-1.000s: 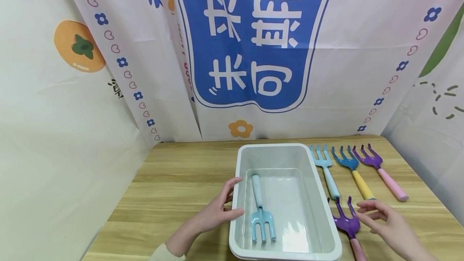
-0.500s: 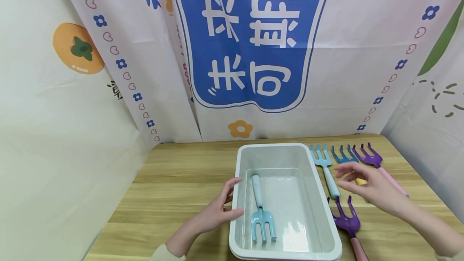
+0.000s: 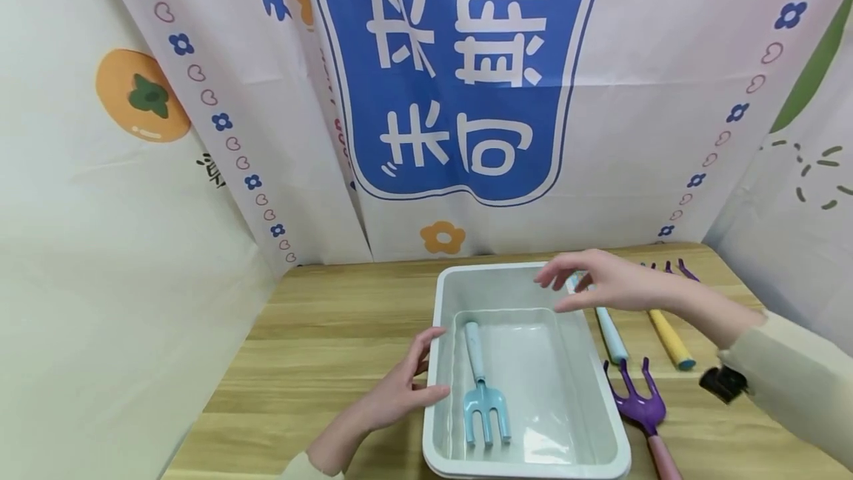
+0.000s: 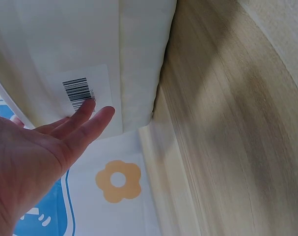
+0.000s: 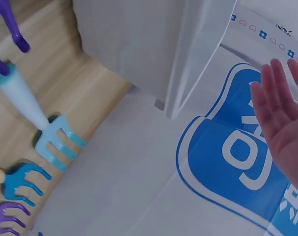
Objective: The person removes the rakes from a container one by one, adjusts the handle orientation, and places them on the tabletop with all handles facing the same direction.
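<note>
In the head view, a light blue hand fork [image 3: 485, 400] lies inside a pale grey plastic bin [image 3: 600, 421], tines toward me. My left hand [image 3: 393, 391] touches the bin's left rim with index finger and thumb. Two of its fingers lie almost straight along the outer wall by a barcode label [image 4: 77, 91] in the left wrist view. Above the bin's far right corner hovers my right hand [image 3: 603, 280], fingers loosely bent, nothing in them. Partly behind it is another light blue hand fork [image 3: 609, 332]. The right wrist view shows that hand's palm, fingers apart.
Right of the bin lie a blue hand rake with a yellow handle [image 3: 669, 339] and a purple rake [image 5: 6, 219], largely covered by my arm in the head view. Another purple rake [image 3: 643, 410] lies nearer me. A printed cloth [image 3: 400, 228] hangs behind the wooden table [image 3: 320, 332].
My right hand has moved from beside the nearer purple rake, up and leftward over the other tools, to the bin's far right corner. My left hand has stayed at the bin's rim.
</note>
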{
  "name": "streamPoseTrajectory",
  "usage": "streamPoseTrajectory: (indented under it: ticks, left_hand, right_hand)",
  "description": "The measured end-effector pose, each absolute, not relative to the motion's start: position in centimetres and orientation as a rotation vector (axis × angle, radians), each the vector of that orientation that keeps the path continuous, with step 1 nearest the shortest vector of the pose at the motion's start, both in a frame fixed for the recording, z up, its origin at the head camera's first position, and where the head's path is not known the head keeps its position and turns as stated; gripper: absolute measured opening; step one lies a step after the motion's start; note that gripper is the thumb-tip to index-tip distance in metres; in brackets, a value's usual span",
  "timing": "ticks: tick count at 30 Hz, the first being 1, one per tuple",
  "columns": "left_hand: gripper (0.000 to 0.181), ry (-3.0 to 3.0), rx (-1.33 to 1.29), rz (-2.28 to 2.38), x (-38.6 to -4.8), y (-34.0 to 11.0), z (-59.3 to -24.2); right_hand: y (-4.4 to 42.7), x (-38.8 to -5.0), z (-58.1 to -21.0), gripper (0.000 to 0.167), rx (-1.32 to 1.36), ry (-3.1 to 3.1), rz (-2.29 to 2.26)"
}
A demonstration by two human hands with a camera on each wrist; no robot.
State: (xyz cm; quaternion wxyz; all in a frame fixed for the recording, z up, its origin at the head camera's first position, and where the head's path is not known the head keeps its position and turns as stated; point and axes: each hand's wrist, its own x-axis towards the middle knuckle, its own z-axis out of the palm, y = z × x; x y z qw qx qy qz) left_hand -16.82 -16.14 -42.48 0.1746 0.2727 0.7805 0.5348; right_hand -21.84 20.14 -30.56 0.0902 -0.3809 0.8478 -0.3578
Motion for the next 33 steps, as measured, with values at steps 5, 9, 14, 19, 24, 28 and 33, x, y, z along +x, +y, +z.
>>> streamPoseTrajectory:
  ticks: [5,9,14,19,24,28,33]
  left_hand:
    - [0.073,2.215,0.763,1.519,-16.9,-16.1,-42.5]
    - [0.073,2.207,0.762,1.52,-16.9,-16.1,-42.5]
    - [0.074,2.182,0.754,1.526,-16.9,-16.0,-42.6]
    - [0.074,2.181,0.771,1.538,-16.9,-16.1,-42.7]
    - [0.075,2.188,0.778,1.534,-17.0,-16.2,-42.7]
    - [0.074,2.194,0.778,1.525,-17.0,-16.2,-42.7]
    - [0.075,2.198,0.776,1.526,-16.8,-16.2,-42.7]
  right_hand:
    - [17.4,-24.5,-29.3,0.047,-1.156,2.392,-0.822]
    - [15.0,-26.4,-29.2,0.048,-1.116,2.305,-0.672]
    - [12.3,-27.7,-29.8,0.046,-1.041,2.25,-0.534]
    - [9.8,-28.4,-29.8,0.041,-1.028,2.24,-0.404]
    - [7.6,-28.7,-30.0,0.036,-1.047,2.257,-0.328]
    - [6.2,-28.8,-30.8,0.034,-1.001,2.265,-0.306]
    - [5.1,-28.9,-32.5,0.037,-0.926,2.263,-0.292]
